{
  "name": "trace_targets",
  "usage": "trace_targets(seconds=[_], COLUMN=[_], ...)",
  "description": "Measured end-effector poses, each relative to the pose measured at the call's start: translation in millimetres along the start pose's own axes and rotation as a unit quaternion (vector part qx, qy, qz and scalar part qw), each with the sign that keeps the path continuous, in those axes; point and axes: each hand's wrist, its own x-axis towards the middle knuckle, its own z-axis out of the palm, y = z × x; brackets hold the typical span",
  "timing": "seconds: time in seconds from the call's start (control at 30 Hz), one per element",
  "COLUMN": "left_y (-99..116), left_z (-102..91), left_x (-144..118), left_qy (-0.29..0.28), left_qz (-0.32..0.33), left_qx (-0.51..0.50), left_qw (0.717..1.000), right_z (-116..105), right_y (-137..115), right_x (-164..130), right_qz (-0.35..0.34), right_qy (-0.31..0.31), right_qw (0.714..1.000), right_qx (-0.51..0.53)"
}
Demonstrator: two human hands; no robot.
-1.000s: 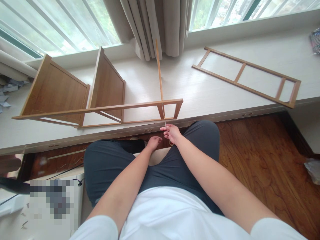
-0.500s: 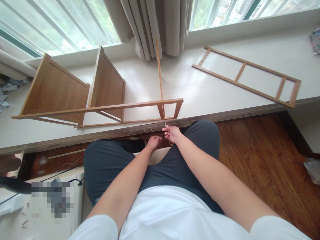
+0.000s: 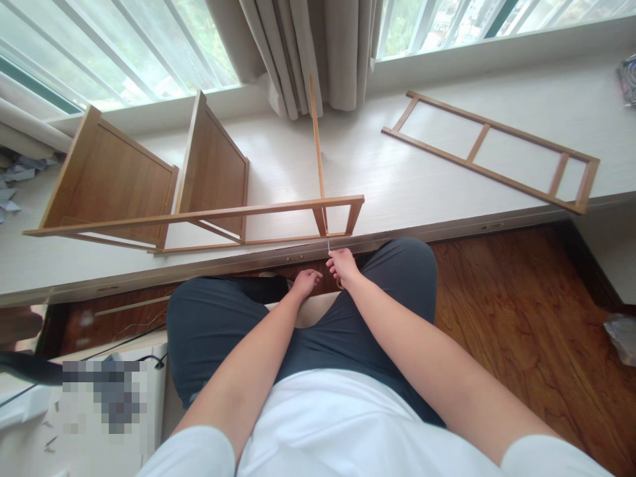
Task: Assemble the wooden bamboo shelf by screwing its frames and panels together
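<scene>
My right hand (image 3: pixel 342 266) is closed around a screwdriver, whose thin metal shaft (image 3: pixel 328 246) points up from the fingers to the lower rail of a wooden frame (image 3: pixel 268 210). Most of its handle is hidden in the palm. The frame stands on its long edge, with two wooden panels (image 3: pixel 116 182) (image 3: pixel 213 165) and a thin wooden rail (image 3: pixel 317 142) reaching back from it. Lower and to the left, my left hand (image 3: pixel 307 283) hovers over the lap with curled fingers. Whatever it may hold is hidden.
A second, ladder-like wooden frame (image 3: pixel 477 146) lies flat on the white window ledge (image 3: pixel 358 159) at right. Curtains (image 3: pixel 342 59) hang behind. At lower left, a white surface (image 3: pixel 30 437) carries several small pieces and a black cable. Drawers run under the ledge.
My right hand has shifted slightly and its fingers have turned around the screwdriver. The left hand and the wooden parts look unmoved.
</scene>
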Motion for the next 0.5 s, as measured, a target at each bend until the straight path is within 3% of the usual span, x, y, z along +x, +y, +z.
trace_targets(seconds=[0.5], left_y=[1.5], left_z=[-0.7], left_x=[-1.8], left_qy=[-0.005], left_qz=[0.003], left_qx=[0.0], left_qw=[1.0], right_z=[-0.9], right_y=[6.7], right_x=[-7.4], right_qz=[-0.035], right_qy=[-0.01], right_qw=[0.997], right_qx=[-0.061])
